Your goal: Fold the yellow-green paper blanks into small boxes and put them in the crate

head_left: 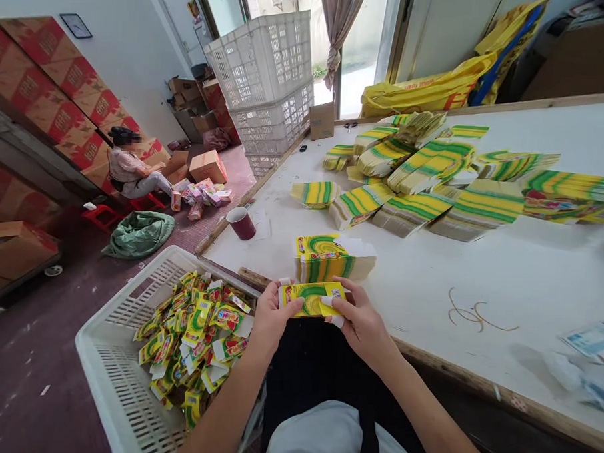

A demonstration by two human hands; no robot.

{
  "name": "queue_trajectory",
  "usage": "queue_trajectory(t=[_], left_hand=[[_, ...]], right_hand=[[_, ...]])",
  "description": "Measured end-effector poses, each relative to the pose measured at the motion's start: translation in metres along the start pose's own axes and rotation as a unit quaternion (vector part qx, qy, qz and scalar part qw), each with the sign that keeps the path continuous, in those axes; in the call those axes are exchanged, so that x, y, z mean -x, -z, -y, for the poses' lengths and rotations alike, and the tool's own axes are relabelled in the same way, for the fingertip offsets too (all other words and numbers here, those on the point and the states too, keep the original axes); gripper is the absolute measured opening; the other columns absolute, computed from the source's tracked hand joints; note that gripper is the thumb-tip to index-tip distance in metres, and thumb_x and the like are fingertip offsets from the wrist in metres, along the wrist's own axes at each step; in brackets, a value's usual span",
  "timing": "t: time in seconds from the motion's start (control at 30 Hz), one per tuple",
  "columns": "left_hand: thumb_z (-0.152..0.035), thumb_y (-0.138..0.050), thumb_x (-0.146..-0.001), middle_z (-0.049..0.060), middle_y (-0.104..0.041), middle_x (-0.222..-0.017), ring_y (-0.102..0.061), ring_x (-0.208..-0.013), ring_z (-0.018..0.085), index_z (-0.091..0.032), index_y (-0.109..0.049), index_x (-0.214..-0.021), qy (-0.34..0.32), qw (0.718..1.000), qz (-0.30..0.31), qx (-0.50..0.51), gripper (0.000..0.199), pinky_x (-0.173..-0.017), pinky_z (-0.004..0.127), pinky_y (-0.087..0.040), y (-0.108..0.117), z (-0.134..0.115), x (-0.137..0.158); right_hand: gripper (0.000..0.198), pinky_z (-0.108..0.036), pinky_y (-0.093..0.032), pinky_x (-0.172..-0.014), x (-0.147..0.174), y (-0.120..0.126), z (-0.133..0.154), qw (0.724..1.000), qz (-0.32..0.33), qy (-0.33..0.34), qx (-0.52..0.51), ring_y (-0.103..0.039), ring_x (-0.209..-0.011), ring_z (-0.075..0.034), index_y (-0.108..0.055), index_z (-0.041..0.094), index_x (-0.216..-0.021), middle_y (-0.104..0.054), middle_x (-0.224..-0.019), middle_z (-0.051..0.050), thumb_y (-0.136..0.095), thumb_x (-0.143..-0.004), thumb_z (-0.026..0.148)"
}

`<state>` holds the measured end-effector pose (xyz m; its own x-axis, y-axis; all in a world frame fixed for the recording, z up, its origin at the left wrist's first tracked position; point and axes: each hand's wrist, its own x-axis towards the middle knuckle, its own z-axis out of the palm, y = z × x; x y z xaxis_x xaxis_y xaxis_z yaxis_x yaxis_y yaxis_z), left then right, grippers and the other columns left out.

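Observation:
Both my hands hold one yellow and green printed carton (309, 299) above the table's front edge. My left hand (274, 313) grips its left end, thumb on the printed face. At the right end, my right hand (358, 316) pinches it, with white tape or covers on some fingertips. Just beyond the carton, a stack of flat cartons (325, 259) stands on the table. Down to the left, a white plastic crate (125, 372) holds many small folded cartons (197, 329) of the same print.
Bundles of flat cartons (409, 164) lie across the far side of the white table (480, 274). A dark red cup (241, 224) sits at the left edge, rubber bands (478, 317) to the right. Another person (134, 166) sits low at the left near boxes.

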<state>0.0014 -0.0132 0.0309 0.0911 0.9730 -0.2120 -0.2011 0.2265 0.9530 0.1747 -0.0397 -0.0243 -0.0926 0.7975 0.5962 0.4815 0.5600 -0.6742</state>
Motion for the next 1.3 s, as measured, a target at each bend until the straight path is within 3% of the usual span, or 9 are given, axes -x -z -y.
queue_trajectory(t=[0.17,0.43,0.6,0.67,0.77,0.87,0.93,1.13,1.3], left_hand=[[-0.025,-0.088,-0.05,0.001,-0.075,-0.079,-0.071,-0.076,0.02,-0.016,-0.06,-0.095,0.01,0.999,-0.002,0.033,0.054,-0.073,0.031,-0.055,-0.001,-0.001,-0.003],[-0.031,-0.084,-0.059,0.001,-0.074,-0.08,-0.069,-0.073,0.018,-0.017,-0.062,-0.095,-0.004,0.999,0.028,-0.014,0.044,-0.071,0.027,-0.054,-0.002,-0.001,0.003],[-0.038,-0.079,-0.059,0.001,-0.069,-0.08,-0.065,-0.071,0.017,-0.016,-0.062,-0.097,-0.043,0.985,-0.067,-0.153,0.046,-0.069,0.028,-0.052,0.044,-0.02,0.007],[-0.044,-0.073,-0.061,0.002,-0.066,-0.082,-0.062,-0.073,0.018,-0.017,-0.062,-0.096,-0.11,0.939,-0.193,-0.261,0.045,-0.07,0.032,-0.052,0.081,-0.035,0.008],[-0.046,-0.065,-0.063,0.008,-0.058,-0.096,-0.058,-0.088,0.026,-0.015,-0.063,-0.098,-0.175,0.793,-0.366,-0.454,0.047,-0.084,0.046,-0.05,0.138,-0.049,0.012],[-0.049,-0.064,-0.06,0.016,-0.051,-0.107,-0.048,-0.111,0.037,-0.01,-0.06,-0.104,-0.187,0.693,-0.419,-0.557,0.059,-0.099,0.057,-0.039,0.172,-0.043,0.014],[-0.053,-0.062,-0.061,0.015,-0.051,-0.103,-0.046,-0.114,0.038,-0.012,-0.06,-0.101,-0.192,0.709,-0.381,-0.561,0.058,-0.099,0.057,-0.04,0.176,-0.031,0.013],[-0.052,-0.063,-0.068,0.008,-0.057,-0.101,-0.058,-0.098,0.027,-0.02,-0.063,-0.097,-0.171,0.853,-0.208,-0.447,0.044,-0.084,0.045,-0.052,0.132,-0.005,-0.002],[-0.041,-0.066,-0.072,0.007,-0.064,-0.102,-0.062,-0.095,0.022,-0.021,-0.066,-0.099,-0.17,0.9,-0.107,-0.386,0.034,-0.079,0.036,-0.052,0.086,-0.001,-0.009]], right_hand=[[0.006,-0.04,-0.058,-0.076,0.001,0.008,-0.002,0.998,0.032,-0.014,-0.046,-0.062,-0.087,-0.019,-0.057,0.025,-0.097,-0.041,-0.131,-0.013,-0.053,-0.091,0.023],[0.045,-0.042,-0.057,-0.082,-0.002,-0.001,0.012,0.971,0.0,-0.166,-0.17,-0.064,-0.097,-0.023,-0.04,0.026,-0.12,-0.054,-0.12,-0.011,-0.062,-0.081,0.024],[0.068,-0.046,-0.054,-0.09,-0.016,0.006,0.01,0.98,0.043,-0.126,-0.148,-0.063,-0.105,-0.026,-0.035,0.025,-0.134,-0.055,-0.128,-0.013,-0.071,-0.076,0.029],[0.057,-0.046,-0.054,-0.088,-0.03,0.015,-0.001,0.99,0.001,-0.112,-0.089,-0.064,-0.099,-0.026,-0.042,0.024,-0.129,-0.061,-0.121,-0.012,-0.067,-0.078,0.028],[0.039,-0.047,-0.051,-0.087,-0.058,0.025,-0.025,0.99,-0.065,-0.113,0.055,-0.063,-0.098,-0.028,-0.051,0.021,-0.12,-0.066,-0.112,-0.012,-0.058,-0.081,0.021],[0.043,-0.048,-0.05,-0.086,-0.078,0.024,-0.046,0.981,-0.009,-0.13,0.145,-0.06,-0.098,-0.031,-0.055,0.016,-0.118,-0.067,-0.108,-0.014,-0.058,-0.076,0.012],[0.042,-0.047,-0.05,-0.084,-0.084,0.02,-0.054,0.978,0.025,-0.133,0.159,-0.06,-0.093,-0.031,-0.059,0.015,-0.113,-0.068,-0.101,-0.014,-0.057,-0.072,0.005],[0.047,-0.04,-0.051,-0.078,-0.082,0.019,-0.061,0.978,0.057,-0.123,0.159,-0.06,-0.089,-0.027,-0.058,0.016,-0.112,-0.065,-0.098,-0.011,-0.056,-0.067,0.002],[0.041,-0.038,-0.049,-0.074,-0.089,0.024,-0.056,0.981,0.041,-0.115,0.151,-0.059,-0.083,-0.025,-0.056,0.018,-0.105,-0.064,-0.089,-0.008,-0.053,-0.068,0.002]])
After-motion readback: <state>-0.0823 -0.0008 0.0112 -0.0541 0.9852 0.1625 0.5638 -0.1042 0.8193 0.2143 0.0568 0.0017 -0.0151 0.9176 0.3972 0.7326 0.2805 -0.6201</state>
